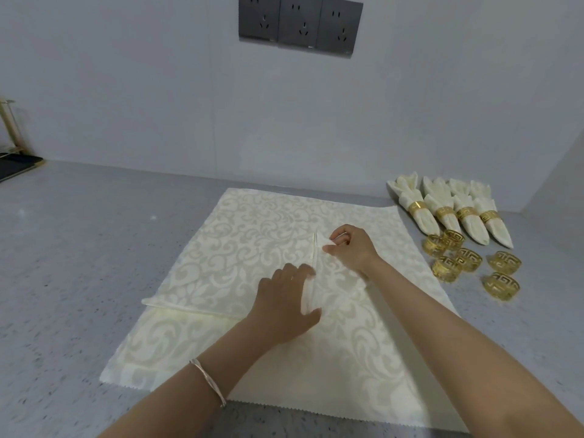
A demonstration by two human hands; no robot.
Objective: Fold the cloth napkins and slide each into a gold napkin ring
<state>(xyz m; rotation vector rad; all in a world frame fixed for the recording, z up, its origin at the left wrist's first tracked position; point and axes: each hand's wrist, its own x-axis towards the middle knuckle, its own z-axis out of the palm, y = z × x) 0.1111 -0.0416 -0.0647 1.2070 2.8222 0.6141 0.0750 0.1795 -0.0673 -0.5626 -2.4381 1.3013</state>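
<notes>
A cream damask napkin lies spread on the grey counter, folded over another cream cloth beneath it. A pleat stands up along the napkin's middle. My left hand pinches the near end of that pleat. My right hand pinches its far end, fingers closed on the fabric. Several loose gold napkin rings sit to the right of the cloth. Behind them lie several folded napkins in gold rings, in a row.
The grey speckled counter meets a pale wall with a bank of dark sockets. At the far left stand a dark tray and a gold stand. A wall corner closes the right side.
</notes>
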